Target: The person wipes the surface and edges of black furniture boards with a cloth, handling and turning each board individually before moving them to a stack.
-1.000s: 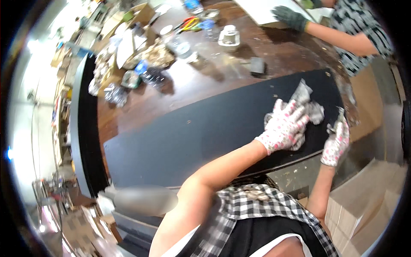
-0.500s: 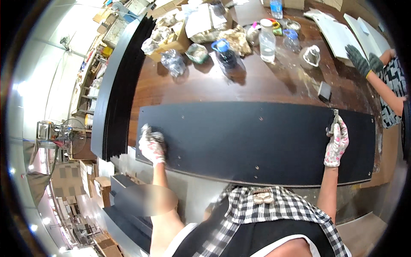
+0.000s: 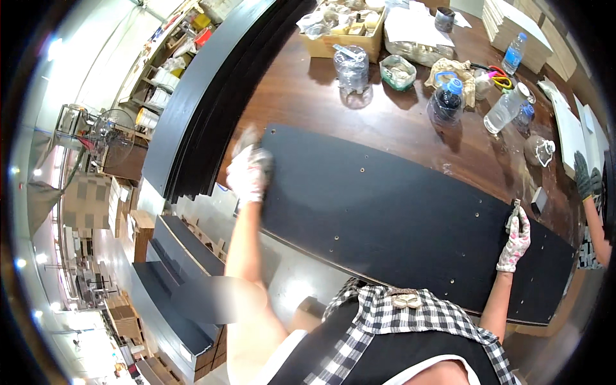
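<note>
Panel [image 3: 398, 212], black, flat on the table [image 3: 289, 90], I judge so its face is reachable | my left hand [image 3: 249, 174] at its left end, blurred grey cloth [image 3: 246, 137] by the fingers, grip I can't tell | my right [image 3: 515, 242] pinches a small grey scrap [image 3: 514, 214], perhaps steadying; panel beneath fingertips

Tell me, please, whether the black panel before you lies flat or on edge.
The black panel lies flat: its broad, hole-dotted face points up on the brown table.
</note>
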`<state>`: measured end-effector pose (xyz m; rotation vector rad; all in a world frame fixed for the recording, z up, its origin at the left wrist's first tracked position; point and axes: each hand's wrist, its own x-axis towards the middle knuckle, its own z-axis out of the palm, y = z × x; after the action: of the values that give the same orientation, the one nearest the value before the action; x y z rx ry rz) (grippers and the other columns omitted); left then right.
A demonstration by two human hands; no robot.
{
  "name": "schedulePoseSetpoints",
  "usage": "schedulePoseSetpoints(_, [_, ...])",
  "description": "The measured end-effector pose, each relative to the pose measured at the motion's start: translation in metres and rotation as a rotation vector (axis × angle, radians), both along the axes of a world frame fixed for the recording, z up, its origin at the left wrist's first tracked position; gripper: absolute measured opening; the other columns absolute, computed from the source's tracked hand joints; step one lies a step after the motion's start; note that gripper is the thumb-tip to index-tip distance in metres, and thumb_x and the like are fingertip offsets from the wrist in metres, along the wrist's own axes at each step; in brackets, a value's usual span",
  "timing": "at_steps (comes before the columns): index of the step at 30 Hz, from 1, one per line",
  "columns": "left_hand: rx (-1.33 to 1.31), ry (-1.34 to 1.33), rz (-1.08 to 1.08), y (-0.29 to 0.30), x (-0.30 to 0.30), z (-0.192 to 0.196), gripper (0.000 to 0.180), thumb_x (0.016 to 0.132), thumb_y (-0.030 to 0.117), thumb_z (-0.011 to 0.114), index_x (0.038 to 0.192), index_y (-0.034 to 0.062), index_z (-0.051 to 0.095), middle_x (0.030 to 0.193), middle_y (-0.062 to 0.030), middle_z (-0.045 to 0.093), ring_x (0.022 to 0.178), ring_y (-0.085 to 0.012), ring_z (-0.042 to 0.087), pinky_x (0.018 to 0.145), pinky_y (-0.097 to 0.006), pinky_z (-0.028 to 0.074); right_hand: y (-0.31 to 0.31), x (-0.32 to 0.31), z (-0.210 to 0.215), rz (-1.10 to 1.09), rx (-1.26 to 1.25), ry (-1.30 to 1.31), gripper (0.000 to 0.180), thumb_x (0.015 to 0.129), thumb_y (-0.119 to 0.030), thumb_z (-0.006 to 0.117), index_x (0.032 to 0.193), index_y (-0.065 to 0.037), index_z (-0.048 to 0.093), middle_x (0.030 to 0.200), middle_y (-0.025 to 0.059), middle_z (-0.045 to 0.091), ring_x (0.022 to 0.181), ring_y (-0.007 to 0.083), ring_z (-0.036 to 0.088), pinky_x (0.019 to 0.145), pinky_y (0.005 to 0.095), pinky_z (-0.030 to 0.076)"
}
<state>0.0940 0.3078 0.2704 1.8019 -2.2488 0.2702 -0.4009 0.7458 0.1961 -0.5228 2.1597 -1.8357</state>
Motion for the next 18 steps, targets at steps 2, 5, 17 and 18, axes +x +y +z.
schedulePoseSetpoints(2, [-0.042, -0.264, -0.003, 0.002, 0.067, 0.01, 0.027, 0.092, 0.022, 0.05, 0.105, 0.0069, 0.069, 0.091, -0.0065, 0.072, 0.074, -0.0195, 0.069, 0.062, -0.034, 0.054, 0.004, -0.007, -0.007, -0.021, -0.005, -0.003, 0.034, 0.095, -0.004, 0.061, 0.129, -0.002, 0.059, 0.123, 0.0056, 0.063, 0.106, 0.0112, 0.06, 0.092, 0.0246, 0.049])
schedulePoseSetpoints(5, [0.241, 0.971, -0.104, 0.052, 0.028, 0.04, 0.023, 0.099, 0.015, 0.048, 0.107, 0.0058, 0.068, 0.096, -0.0013, 0.068, 0.073, -0.007, 0.061, 0.058, -0.023, 0.051, -0.006, -0.002, 0.001, -0.037, 0.03, 0.071, 0.033, 0.097, -0.011, 0.06, 0.128, -0.003, 0.06, 0.121, 0.0049, 0.063, 0.102, 0.0106, 0.06, 0.087, 0.024, 0.049])
schedulePoseSetpoints(17, [0.044, 0.221, -0.203, 0.123, 0.021, 0.004, 0.035, 0.077, 0.023, 0.067, 0.109, 0.0089, 0.066, 0.098, -0.0138, 0.067, 0.087, -0.0325, 0.065, 0.078, -0.043, 0.051, -0.003, -0.023, 0.001, 0.003, 0.071, 0.107, 0.034, 0.099, -0.011, 0.056, 0.13, 0.0, 0.056, 0.128, 0.0065, 0.061, 0.107, 0.012, 0.059, 0.092, 0.0255, 0.047])
schedulePoseSetpoints(18, [0.044, 0.228, 0.004, 0.105, 0.063, 0.005, 0.033, 0.083, 0.025, 0.065, 0.11, 0.0055, 0.066, 0.103, -0.0148, 0.068, 0.088, -0.0326, 0.066, 0.08, -0.043, 0.052, -0.008, -0.017, 0.004, 0.022, 0.085, 0.1, 0.034, 0.099, -0.011, 0.056, 0.131, 0.0, 0.056, 0.128, 0.0068, 0.061, 0.108, 0.0128, 0.059, 0.094, 0.0262, 0.047])
